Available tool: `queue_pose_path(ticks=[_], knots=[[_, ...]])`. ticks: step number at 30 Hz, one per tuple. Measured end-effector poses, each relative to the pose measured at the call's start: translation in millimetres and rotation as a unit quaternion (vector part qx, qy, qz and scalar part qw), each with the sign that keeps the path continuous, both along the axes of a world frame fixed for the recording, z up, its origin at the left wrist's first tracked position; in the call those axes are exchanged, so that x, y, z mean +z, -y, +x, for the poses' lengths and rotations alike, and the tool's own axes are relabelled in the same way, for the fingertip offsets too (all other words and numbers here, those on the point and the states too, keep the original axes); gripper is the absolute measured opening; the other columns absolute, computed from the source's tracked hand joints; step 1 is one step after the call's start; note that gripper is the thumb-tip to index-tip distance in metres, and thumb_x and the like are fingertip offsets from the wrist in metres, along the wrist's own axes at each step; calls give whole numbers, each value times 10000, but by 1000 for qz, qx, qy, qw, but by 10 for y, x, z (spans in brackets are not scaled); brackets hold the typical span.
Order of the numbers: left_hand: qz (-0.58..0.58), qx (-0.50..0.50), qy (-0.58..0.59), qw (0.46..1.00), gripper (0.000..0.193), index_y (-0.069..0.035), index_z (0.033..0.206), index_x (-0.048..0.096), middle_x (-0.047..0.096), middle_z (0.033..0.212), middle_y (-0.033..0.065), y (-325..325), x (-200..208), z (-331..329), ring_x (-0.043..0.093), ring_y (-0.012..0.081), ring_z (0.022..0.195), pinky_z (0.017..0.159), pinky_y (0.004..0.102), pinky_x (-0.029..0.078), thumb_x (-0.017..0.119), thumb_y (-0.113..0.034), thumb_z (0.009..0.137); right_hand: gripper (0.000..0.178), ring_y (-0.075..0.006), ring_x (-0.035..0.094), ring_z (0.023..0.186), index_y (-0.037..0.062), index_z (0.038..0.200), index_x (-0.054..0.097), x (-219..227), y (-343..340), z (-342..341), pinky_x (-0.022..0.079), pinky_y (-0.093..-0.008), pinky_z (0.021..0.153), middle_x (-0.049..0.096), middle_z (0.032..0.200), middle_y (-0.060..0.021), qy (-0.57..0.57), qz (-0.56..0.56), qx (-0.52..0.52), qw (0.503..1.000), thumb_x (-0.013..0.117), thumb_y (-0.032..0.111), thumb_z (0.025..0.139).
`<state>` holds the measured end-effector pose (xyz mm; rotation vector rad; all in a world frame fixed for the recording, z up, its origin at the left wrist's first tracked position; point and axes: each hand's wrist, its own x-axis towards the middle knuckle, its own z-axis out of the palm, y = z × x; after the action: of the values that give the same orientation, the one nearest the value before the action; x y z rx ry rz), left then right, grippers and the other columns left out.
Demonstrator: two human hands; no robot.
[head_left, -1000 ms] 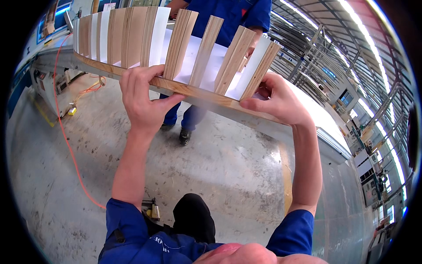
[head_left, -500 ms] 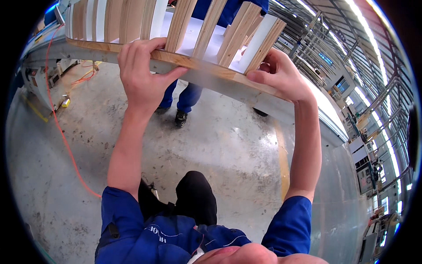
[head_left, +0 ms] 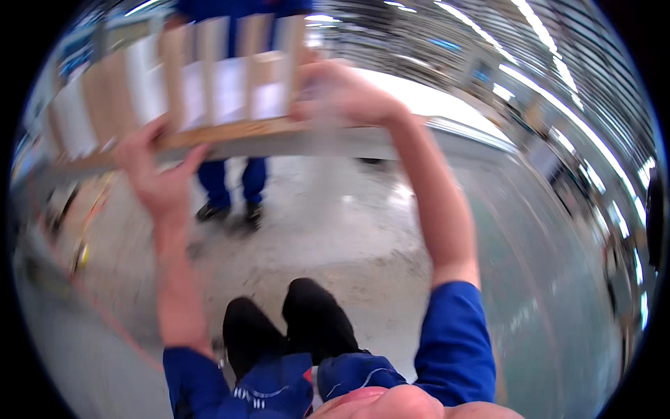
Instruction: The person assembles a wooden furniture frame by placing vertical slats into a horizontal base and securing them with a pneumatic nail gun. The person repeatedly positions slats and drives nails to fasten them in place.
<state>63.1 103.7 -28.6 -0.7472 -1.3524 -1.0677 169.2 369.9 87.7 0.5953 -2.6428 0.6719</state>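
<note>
A row of upright wooden strips [head_left: 172, 77], some with white faces, stands along a long wooden edge [head_left: 244, 130] in front of me. My left hand [head_left: 159, 171] grips that edge near the middle of the row, fingers over the top and thumb below. At the right end of the row, my right hand [head_left: 349, 94] is closed around the last upright strip [head_left: 287, 66], its fingertips partly hidden behind the wood. Motion blurs both hands and the strips.
Opposite me stands a person in blue workwear [head_left: 244, 8], legs showing beneath the bench. A white flat surface [head_left: 447, 105] extends to the right behind my right hand. An orange hose [head_left: 125, 335] runs along the concrete floor at left.
My view has turned, so the strips and both hands now appear further left, and the row looks more level. Both hands stay at the same parts of the wood.
</note>
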Motion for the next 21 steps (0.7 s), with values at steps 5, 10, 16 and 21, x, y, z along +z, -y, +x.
queue_pose_path(ticks=[5, 10, 16, 21], knots=[[-37, 76, -21, 996, 517, -41, 1170, 642, 642, 1091, 88, 110, 108, -142, 610, 248, 1018, 920, 341, 501, 878, -64, 710, 516, -190, 639, 803, 11, 963, 749, 159, 34, 50, 515, -294, 759, 709, 892, -85, -9, -15, -7, 1000, 797, 461, 715], [-1, 52, 9, 999, 540, -54, 1167, 643, 637, 1067, 73, 108, -11, -73, 599, 246, 986, 892, 348, 500, 894, -75, 689, 494, -179, 639, 777, 6, 942, 744, 81, 89, 41, 513, -293, 712, 703, 854, -79, -12, 17, -27, 999, 775, 456, 742], [-12, 26, -11, 1000, 632, -71, 1097, 632, 634, 1014, 57, -135, 133, 225, 578, 255, 970, 876, 373, 460, 929, -78, 540, 447, -131, 554, 707, -17, 922, 711, 164, -16, 329, 434, -267, 648, 589, 751, -18, 8, 30, -52, 998, 742, 404, 776], [-28, 56, -17, 998, 636, -59, 1106, 627, 627, 1023, 67, 35, 128, 237, 581, 256, 971, 878, 371, 469, 916, -38, 540, 521, -152, 569, 745, -10, 979, 709, 117, 79, 151, 455, -274, 684, 621, 802, -48, 11, 17, -43, 999, 754, 444, 727]])
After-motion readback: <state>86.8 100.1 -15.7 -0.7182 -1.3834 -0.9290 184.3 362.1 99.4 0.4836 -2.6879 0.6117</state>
